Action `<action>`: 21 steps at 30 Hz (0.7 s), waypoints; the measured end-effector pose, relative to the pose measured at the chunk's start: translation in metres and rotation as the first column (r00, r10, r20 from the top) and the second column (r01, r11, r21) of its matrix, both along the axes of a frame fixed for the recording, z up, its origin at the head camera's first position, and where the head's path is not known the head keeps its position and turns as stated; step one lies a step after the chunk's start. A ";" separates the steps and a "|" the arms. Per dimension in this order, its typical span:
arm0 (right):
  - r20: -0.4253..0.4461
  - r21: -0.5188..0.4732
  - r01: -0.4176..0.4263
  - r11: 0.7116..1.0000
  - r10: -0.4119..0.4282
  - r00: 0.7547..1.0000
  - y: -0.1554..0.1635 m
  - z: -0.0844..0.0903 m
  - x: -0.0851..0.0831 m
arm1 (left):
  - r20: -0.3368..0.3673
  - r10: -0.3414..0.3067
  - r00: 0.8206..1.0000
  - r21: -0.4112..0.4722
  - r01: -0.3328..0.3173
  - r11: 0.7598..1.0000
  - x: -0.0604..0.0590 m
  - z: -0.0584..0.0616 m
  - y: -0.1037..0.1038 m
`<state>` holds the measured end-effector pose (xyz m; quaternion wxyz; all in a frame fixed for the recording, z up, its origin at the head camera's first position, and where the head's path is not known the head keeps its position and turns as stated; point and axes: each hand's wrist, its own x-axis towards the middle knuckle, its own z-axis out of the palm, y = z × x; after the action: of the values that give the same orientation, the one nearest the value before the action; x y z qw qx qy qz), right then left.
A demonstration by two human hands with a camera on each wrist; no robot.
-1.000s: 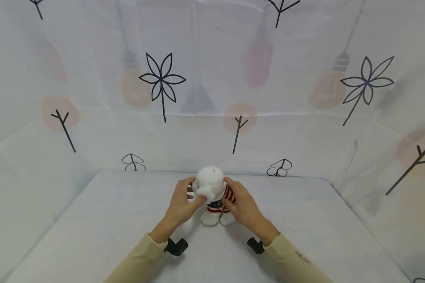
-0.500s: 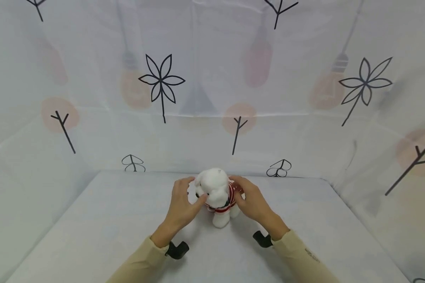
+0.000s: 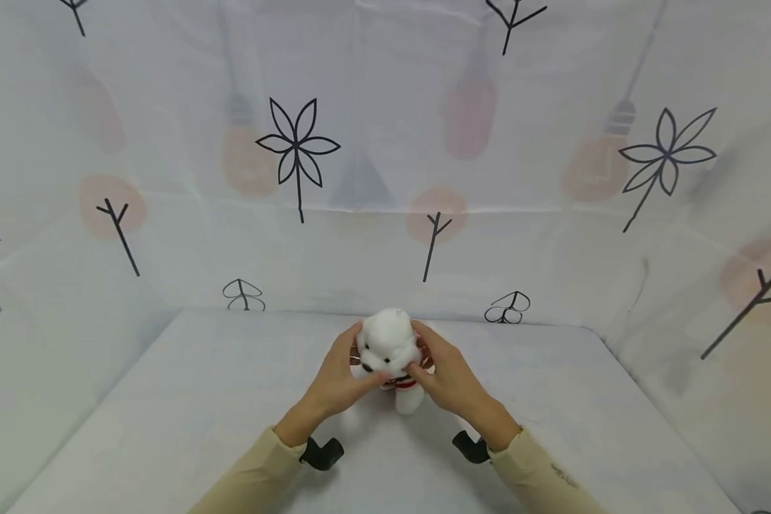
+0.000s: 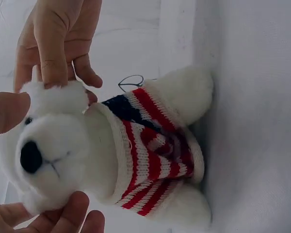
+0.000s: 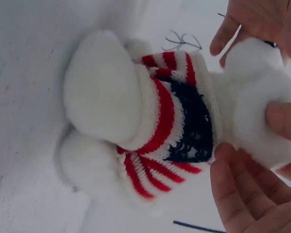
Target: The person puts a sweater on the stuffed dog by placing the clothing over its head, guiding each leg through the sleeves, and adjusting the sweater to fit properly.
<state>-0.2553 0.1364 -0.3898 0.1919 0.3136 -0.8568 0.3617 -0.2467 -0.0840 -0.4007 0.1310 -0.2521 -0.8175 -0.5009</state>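
Note:
A white plush bear (image 3: 388,343) with a black nose and dark eyes stands at the middle of the table, its face turned toward the lower left. It wears a red-and-white striped knit sweater (image 4: 150,145) with a navy patch. My left hand (image 3: 337,375) holds one side of its head, the thumb near the muzzle. From the other side my right hand (image 3: 450,375) grips the head, its thumb on the white fur and fingers (image 5: 237,189) at the neck below. Both feet (image 4: 184,97) meet the table surface. Hands cover part of the sweater in the head view.
The white-covered table (image 3: 199,400) spreads around the bear. A pale curtain (image 3: 360,250) printed with flowers and twigs rises behind and on both sides. Black wrist mounts (image 3: 321,453) hang under both sleeves near the tabletop.
The bear has turned so its face shows toward the lower left, its sweater mostly out of sight. My right hand loosened from its side, then closed in on its head; my left hand closed in too.

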 end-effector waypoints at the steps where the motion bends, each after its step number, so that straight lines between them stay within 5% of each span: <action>1: -0.009 -0.006 -0.014 1.000 0.014 1.000 0.002 -0.001 -0.002 | -0.004 -0.005 1.000 0.005 0.005 1.000 0.001 0.000 0.001; 7: -0.042 -0.021 -0.001 1.000 0.000 0.999 0.016 -0.009 -0.015 | -0.040 -0.010 0.999 0.010 0.010 1.000 0.005 -0.001 0.002; 13: -0.078 -0.033 0.039 0.999 -0.041 0.996 0.020 -0.005 -0.015 | -0.156 0.082 0.984 0.019 -0.080 0.997 0.000 -0.002 0.000; 21: -0.037 0.022 0.005 1.000 -0.004 0.999 0.018 -0.002 -0.011 | -0.133 0.050 0.990 0.004 -0.050 0.999 -0.001 0.001 -0.001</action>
<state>-0.2660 0.1543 -0.3916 0.2052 0.3206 -0.8576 0.3458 -0.2481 -0.0852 -0.3996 0.1980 -0.2643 -0.8129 -0.4797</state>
